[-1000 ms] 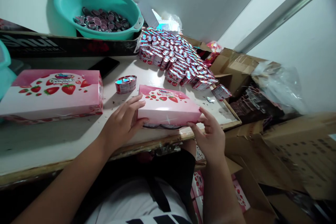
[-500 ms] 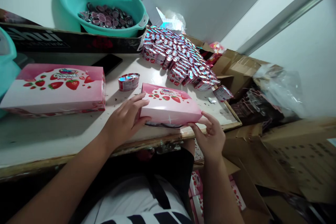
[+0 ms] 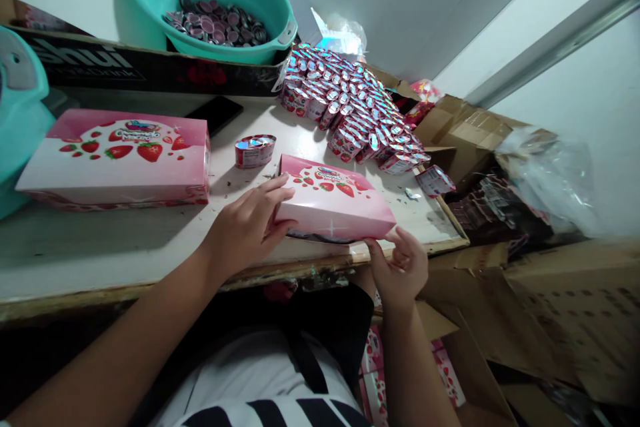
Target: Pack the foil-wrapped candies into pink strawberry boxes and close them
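Observation:
A pink and white carton with strawberries printed on it (image 3: 333,203) lies on the table near its front edge. My left hand (image 3: 250,220) grips the carton's left end, fingers on top and thumb at the front side. At the right front corner, my right hand (image 3: 400,267) pinches the carton's lower edge with thumb and fingers. What the carton contains is hidden. Just behind my left hand stands a small oval foil-topped cup (image 3: 255,151). A second, larger-looking strawberry carton (image 3: 117,160) rests to the left, closed on top.
Many foil-topped cups (image 3: 350,97) stand packed at the back right. A teal basin (image 3: 215,47) of small round pieces sits in a black box (image 3: 165,73); another teal basin (image 3: 23,127) is at left. A dark phone (image 3: 217,115) lies behind. Cardboard boxes (image 3: 555,320) crowd the right.
The view has shifted, so the tabletop things appear slightly further right. Both hands stay at the carton's ends; my right fingers have moved slightly lower at its corner.

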### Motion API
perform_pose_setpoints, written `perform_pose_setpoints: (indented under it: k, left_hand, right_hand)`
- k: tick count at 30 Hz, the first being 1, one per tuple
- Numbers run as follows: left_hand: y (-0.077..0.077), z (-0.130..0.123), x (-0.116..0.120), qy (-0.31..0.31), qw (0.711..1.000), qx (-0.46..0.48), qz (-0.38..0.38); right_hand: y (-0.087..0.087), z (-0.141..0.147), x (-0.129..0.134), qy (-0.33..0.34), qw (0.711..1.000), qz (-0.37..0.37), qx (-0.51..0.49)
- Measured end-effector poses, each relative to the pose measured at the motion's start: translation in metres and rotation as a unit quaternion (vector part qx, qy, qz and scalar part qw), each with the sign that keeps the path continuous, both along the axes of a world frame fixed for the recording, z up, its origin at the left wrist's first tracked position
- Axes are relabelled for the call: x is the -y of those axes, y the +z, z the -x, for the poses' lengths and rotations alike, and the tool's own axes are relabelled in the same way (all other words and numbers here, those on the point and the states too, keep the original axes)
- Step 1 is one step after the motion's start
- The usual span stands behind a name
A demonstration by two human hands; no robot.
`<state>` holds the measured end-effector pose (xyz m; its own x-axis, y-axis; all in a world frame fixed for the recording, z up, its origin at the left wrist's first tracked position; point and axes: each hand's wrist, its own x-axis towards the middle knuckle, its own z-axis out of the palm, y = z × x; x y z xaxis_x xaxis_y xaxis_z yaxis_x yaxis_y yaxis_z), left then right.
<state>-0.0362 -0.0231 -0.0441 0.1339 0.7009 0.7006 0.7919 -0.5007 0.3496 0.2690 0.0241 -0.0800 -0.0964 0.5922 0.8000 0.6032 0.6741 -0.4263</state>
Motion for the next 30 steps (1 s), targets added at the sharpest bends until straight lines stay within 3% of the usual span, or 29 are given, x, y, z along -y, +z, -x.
perform_pose_setpoints:
  k: [2, 6, 14, 18, 22, 26, 30]
  left_hand:
    - [0.0, 0.001, -0.001, -0.002, 1.0, 0.001, -0.002]
    - [-0.001, 0.003, -0.001, -0.015, 1.0, 0.014, 0.012]
    - [-0.001, -0.001, -0.004, -0.013, 1.0, -0.006, -0.015]
    - [-0.002, -0.006, -0.004, -0.019, 1.0, -0.001, -0.009]
    - [-0.003, -0.008, -0.001, -0.013, 1.0, -0.005, -0.003]
    - [-0.001, -0.006, -0.001, -0.028, 0.999, -0.015, -0.019]
    - [-0.001, -0.005, -0.003, -0.054, 0.998, -0.006, -0.031]
  right_hand:
    - [0.004, 0.0, 0.004, -0.019, 0.998, 0.062, -0.013]
    - [0.021, -0.005, 0.007, 0.004, 0.985, 0.169, 0.024]
    - [0.041, -0.002, 0.001, 0.051, 0.992, 0.091, 0.067]
    - [0.038, 0.003, 0.006, 0.079, 0.991, 0.107, 0.033]
    - [0.023, 0.005, 0.01, 0.107, 0.987, 0.12, 0.019]
    - [0.011, 0.006, 0.01, 0.077, 0.995, 0.062, 0.023]
    - [0.017, 0.012, 0.012, 0.032, 0.994, 0.022, 0.098]
